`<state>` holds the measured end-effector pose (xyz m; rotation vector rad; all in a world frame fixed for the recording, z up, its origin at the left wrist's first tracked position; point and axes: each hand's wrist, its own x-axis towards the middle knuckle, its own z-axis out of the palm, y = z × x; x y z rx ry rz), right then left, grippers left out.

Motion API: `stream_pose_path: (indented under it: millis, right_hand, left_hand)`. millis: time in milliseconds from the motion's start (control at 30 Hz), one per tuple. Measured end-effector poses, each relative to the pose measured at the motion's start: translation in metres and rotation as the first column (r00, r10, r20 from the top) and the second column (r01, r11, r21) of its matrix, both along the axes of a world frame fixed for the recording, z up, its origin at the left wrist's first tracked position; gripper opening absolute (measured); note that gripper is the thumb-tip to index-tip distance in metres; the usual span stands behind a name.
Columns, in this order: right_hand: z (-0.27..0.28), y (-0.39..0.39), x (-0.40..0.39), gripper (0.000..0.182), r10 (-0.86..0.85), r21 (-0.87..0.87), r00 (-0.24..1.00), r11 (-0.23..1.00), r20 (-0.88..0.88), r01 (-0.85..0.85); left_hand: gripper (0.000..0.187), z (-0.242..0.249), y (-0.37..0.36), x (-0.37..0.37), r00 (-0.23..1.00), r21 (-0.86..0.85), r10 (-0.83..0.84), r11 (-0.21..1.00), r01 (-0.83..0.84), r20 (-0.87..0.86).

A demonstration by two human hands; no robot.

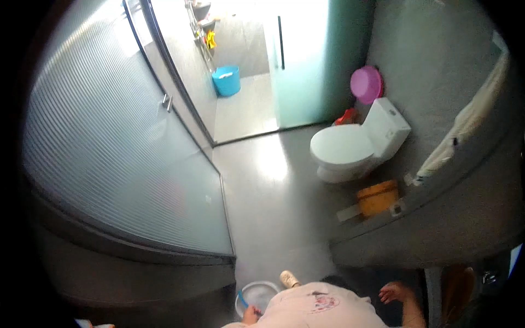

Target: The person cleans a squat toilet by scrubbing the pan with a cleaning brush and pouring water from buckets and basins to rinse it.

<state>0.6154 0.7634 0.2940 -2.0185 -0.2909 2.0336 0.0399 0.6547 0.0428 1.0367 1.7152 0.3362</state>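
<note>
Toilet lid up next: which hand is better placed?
Right, I'd judge. The right hand looks empty and hangs out to the side where the toilet stands, while the left hand seems busy gripping the round tub.

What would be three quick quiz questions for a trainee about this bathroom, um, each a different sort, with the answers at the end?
1. Multiple choice: which thing stands on the floor past the gap beside the frosted greenish glass panel?
a) a black umbrella
b) a light-blue plastic tub
c) a wooden chair

2. True or false: the lid of the white ceramic toilet is down.

3. Short answer: which of the person's hands is nearer the round pale basin?

Key: 1. b; 2. true; 3. the left hand.
</note>
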Motion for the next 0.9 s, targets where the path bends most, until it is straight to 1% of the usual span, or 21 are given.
stream_pose_path:
  millis: [33,67,100,133,167,233,333,400,433,467,500,533,567,600,633,700,767,800,833,867,900]
  right_hand:
    - [-0.041,-0.001,-0.015,0.022,0.213,-0.320,0.973,0.932,0.094,-0.173]
    - [-0.071,-0.013,-0.020,0.020,0.325,-0.356,0.944,0.891,0.063,-0.283]
    - [-0.113,-0.022,-0.025,0.018,0.588,-0.389,0.803,0.765,0.098,-0.513]
    - [-0.156,-0.031,-0.030,0.020,0.628,-0.436,0.765,0.734,0.143,-0.521]
    - [-0.179,-0.027,-0.035,0.021,0.666,-0.453,0.722,0.711,0.188,-0.538]
    - [-0.196,0.015,-0.052,0.021,0.664,-0.422,0.697,0.733,0.272,-0.533]
    - [-0.228,0.093,-0.065,0.023,0.681,-0.357,0.652,0.731,0.334,-0.581]
    - [-0.247,0.155,-0.070,0.024,0.700,-0.333,0.623,0.714,0.349,-0.615]
    - [-0.255,0.185,-0.070,0.024,0.704,-0.324,0.613,0.710,0.358,-0.625]
    - [-0.262,0.218,-0.072,0.025,0.715,-0.318,0.600,0.698,0.358,-0.642]
    - [-0.269,0.253,-0.074,0.025,0.722,-0.317,0.587,0.690,0.365,-0.651]
    - [-0.272,0.288,-0.074,0.026,0.730,-0.316,0.576,0.681,0.368,-0.661]
    - [-0.270,0.325,-0.075,0.026,0.739,-0.314,0.561,0.669,0.372,-0.673]
    - [-0.267,0.362,-0.074,0.027,0.745,-0.310,0.543,0.660,0.389,-0.684]
    - [-0.268,0.401,-0.074,0.027,0.746,-0.305,0.524,0.655,0.411,-0.692]
    - [-0.266,0.482,-0.073,0.028,0.746,-0.308,0.475,0.640,0.466,-0.704]
    - [-0.260,0.577,-0.070,0.030,0.729,-0.296,0.405,0.625,0.552,-0.723]
    - [-0.248,0.622,-0.078,0.030,0.708,-0.269,0.367,0.613,0.603,-0.743]
    - [-0.219,0.668,-0.091,0.029,0.641,-0.140,0.290,0.533,0.711,-0.834]
    - [-0.210,0.713,-0.104,0.027,0.624,-0.137,0.243,0.496,0.743,-0.857]
    - [-0.229,0.754,-0.117,0.026,0.630,-0.166,0.230,0.505,0.742,-0.847]
  left_hand:
    - [0.008,0.029,0.027,0.005,0.986,0.083,0.139,0.986,-0.146,0.087]
    - [0.009,0.011,0.046,0.003,0.558,-0.471,0.752,0.657,-0.589,0.351]
    - [0.012,-0.022,0.065,0.002,0.122,-0.636,0.970,0.229,-0.737,0.209]
    - [0.014,-0.021,0.083,0.002,0.106,-0.620,0.980,0.189,-0.762,0.168]
    - [0.014,-0.020,0.103,-0.003,0.099,-0.604,0.981,0.183,-0.776,0.169]
    - [0.015,-0.023,0.153,-0.014,0.084,-0.589,0.980,0.178,-0.789,0.183]
    - [0.015,-0.026,0.215,-0.028,0.034,-0.557,0.983,0.129,-0.820,0.178]
    - [0.015,-0.029,0.260,-0.043,0.102,-0.557,0.976,0.194,-0.808,0.193]
    - [0.014,-0.031,0.282,-0.043,0.043,-0.562,0.976,0.158,-0.812,0.213]
    - [0.013,-0.022,0.303,-0.048,0.072,-0.557,0.968,0.197,-0.807,0.239]
    - [0.015,-0.007,0.316,-0.047,0.709,-0.083,0.650,0.750,-0.656,0.274]
    - [0.020,0.002,0.337,-0.045,0.866,0.048,0.463,0.876,-0.479,0.187]
    - [0.025,0.014,0.359,-0.042,0.963,0.179,0.265,0.947,-0.268,0.043]
    - [0.030,0.023,0.379,-0.040,0.987,0.291,0.105,0.954,-0.066,-0.121]
    - [0.030,0.024,0.402,-0.038,0.976,0.241,0.088,0.970,-0.038,-0.199]
    - [0.029,0.024,0.454,-0.042,0.962,0.085,0.155,0.987,-0.139,-0.223]
    - [0.029,0.023,0.495,-0.047,0.939,-0.021,0.267,0.961,-0.277,-0.217]
    - [0.028,0.024,0.512,-0.051,0.925,-0.054,0.319,0.940,-0.336,-0.205]
    - [0.028,0.024,0.532,-0.053,0.912,-0.079,0.359,0.922,-0.380,-0.196]
    - [0.028,0.022,0.554,-0.057,0.902,-0.099,0.387,0.906,-0.411,-0.193]
    - [0.028,0.022,0.572,-0.064,0.894,-0.109,0.404,0.897,-0.429,-0.193]
